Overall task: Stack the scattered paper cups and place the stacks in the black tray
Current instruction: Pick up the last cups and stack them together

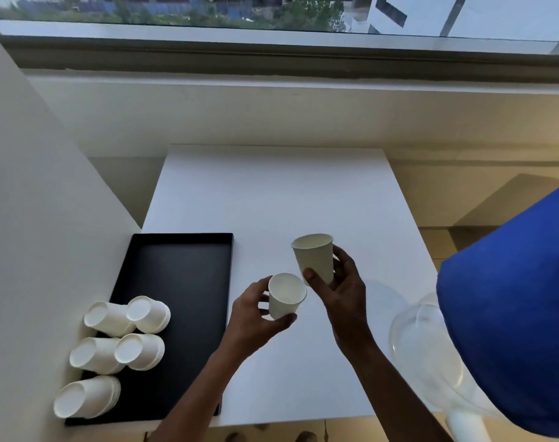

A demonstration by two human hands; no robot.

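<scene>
A white rectangular table (271,193) stood below a window. On its 8 o'clock side lay a flat black rectangular tray (182,282), its long axis running from 6 to 12 o'clock.

Five short stacks of plain white paper cups (141,350) lay on their sides in the tray's 7 o'clock corner, some overhanging its left rim. Each stack's long axis ran roughly from 10 to 4 o'clock, with the flat round base toward 10 o'clock and the rims toward 4. The walls and bases were plain white.

Above the table's middle, at 3 o'clock from the tray, the left hand (255,317) gripped a single white paper cup (284,298), fingers and thumb curled round its wall. Its long axis was near upright, tipped slightly toward 1 o'clock, with the wider end up. Whether that end was mouth or base I could not tell.

The right hand (345,291) gripped a second paper cup, cream-toned in the shade (314,256), at 1 o'clock from the first and close beside it. It stood upright with its open mouth upward, and the thumb pressed on its near wall.

At 4 o'clock, clear plastic domes (424,342) sat by the table edge, partly behind blue fabric (511,314).
</scene>
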